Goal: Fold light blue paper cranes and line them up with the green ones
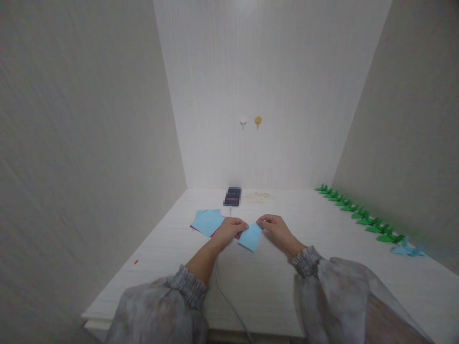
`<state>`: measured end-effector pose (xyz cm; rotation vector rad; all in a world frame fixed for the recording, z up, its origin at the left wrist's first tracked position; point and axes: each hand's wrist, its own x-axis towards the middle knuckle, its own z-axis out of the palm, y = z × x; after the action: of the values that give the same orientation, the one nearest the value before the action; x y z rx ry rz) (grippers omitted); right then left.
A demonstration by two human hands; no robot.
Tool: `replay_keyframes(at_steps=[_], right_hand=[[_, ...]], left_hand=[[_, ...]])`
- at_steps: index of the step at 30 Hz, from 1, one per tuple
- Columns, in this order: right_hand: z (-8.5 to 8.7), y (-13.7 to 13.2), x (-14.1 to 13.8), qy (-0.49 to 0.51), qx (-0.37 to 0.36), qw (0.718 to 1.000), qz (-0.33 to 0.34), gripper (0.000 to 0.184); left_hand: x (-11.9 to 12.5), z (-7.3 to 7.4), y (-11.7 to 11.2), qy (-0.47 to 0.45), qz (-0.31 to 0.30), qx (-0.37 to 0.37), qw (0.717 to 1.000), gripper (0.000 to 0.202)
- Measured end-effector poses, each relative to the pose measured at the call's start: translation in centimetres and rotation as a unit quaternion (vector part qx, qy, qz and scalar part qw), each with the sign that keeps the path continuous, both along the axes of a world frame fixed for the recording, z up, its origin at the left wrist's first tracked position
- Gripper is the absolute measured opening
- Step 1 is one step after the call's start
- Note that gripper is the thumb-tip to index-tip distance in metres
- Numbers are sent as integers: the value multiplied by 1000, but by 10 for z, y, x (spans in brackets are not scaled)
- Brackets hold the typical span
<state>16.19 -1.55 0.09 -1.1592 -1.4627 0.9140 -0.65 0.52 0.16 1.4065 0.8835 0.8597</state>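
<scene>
Between my two hands is a piece of light blue paper [251, 238], held tilted over the white table. My left hand [232, 230] pinches its upper left corner, with thumb and fingers pressed together. At the upper right corner, my right hand [271, 224] closes its fingertips on the same paper. A loose stack of light blue paper sheets [207, 221], with a red edge showing under it, lies just left of my left hand.
A phone-like dark object [233, 196], blurred, lies at the back with a white cable [229, 301] running forward. Several green folded paper figures [364, 217] line the right side, ending in a light blue folded figure [408, 249]. A small orange-red scrap [136, 262] lies left. Walls enclose the table.
</scene>
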Motion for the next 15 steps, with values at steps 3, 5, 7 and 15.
replay_keyframes(at_steps=[3, 5, 7, 15], right_hand=[[2, -2, -1, 33, -11, 999, -4, 16], [4, -3, -2, 60, -23, 998, -3, 16], [4, -4, -2, 75, -30, 997, 3, 15], [0, 1, 11, 118, -31, 991, -47, 21]], left_hand=[[0, 2, -2, -11, -5, -19, 1000, 20], [1, 1, -1, -12, -3, -21, 1000, 21], [1, -1, 0, -13, 5, -10, 1000, 21], [-6, -7, 7, 5, 44, 37, 998, 19]])
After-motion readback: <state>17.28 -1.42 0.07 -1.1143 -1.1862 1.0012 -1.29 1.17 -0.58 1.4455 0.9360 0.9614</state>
